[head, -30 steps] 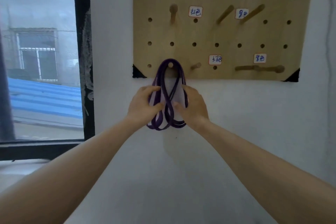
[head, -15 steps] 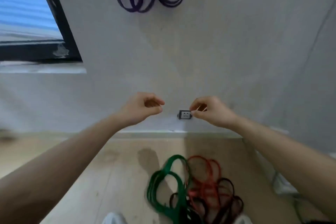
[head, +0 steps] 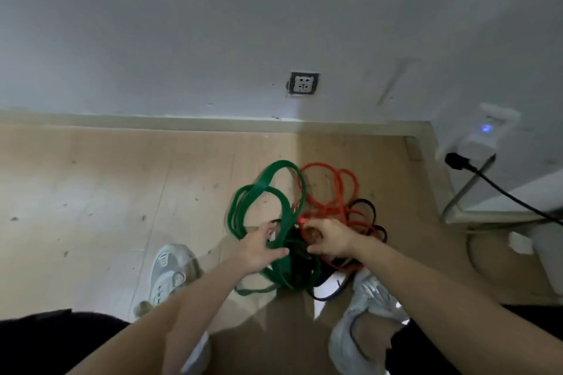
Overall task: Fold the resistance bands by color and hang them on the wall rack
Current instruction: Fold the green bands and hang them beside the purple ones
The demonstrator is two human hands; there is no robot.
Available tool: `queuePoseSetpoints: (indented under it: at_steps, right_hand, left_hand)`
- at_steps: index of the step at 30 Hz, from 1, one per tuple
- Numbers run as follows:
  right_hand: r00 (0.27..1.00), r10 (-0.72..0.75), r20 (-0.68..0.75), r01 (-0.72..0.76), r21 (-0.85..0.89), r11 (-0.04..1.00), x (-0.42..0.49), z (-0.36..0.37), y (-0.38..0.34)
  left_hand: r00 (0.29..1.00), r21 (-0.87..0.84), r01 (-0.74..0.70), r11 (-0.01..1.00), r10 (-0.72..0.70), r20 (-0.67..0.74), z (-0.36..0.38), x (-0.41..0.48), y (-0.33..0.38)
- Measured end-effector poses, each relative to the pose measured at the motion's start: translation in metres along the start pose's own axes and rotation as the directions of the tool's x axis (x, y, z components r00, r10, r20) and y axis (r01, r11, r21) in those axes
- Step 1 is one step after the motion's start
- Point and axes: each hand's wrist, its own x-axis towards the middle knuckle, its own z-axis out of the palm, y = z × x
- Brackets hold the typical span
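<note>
A tangled pile of resistance bands lies on the wooden floor between my feet. The green bands (head: pixel 264 184) loop on the left, the red bands (head: pixel 338 192) on the right, and black bands (head: pixel 367 207) lie under and beside the red. My left hand (head: pixel 259 250) reaches down onto the green bands with its fingers spread, touching them. My right hand (head: pixel 330 239) has curled fingers and pinches a red band at the middle of the pile. The wall rack and the purple band are out of view.
A wall socket (head: pixel 303 84) sits low on the white wall above the skirting board. At right, a white device with a blue light (head: pixel 484 131) has a black cable (head: pixel 502 189) running from it. My two light shoes (head: pixel 170 271) (head: pixel 368 298) flank the pile.
My view has dropped from the pegboard and the hung purple band to the floor. Both hands left the purple band, came down to the pile, and the right one took a red band.
</note>
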Motion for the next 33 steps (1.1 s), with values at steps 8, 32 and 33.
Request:
queuePoseSetpoints:
  at_steps: [8,32,33]
  right_hand:
    - [0.997,0.045,0.058,-0.041,-0.083,0.996,-0.008,0.055,0.020]
    - [0.740,-0.396,-0.543,0.526,0.102,0.844,-0.128,-0.229,-0.183]
    - [0.715,-0.383,-0.585,0.541,0.116,0.833,-0.137,-0.239,-0.189]
  left_hand:
    - [0.998,0.157,0.038,0.987,-0.029,-0.057,0.020,0.004,-0.018]
    - [0.681,-0.030,-0.633,0.774,0.537,-0.498,-0.269,-0.159,0.225]
    - [0.638,-0.024,-0.668,0.744,0.556,-0.532,-0.278,-0.163,0.232]
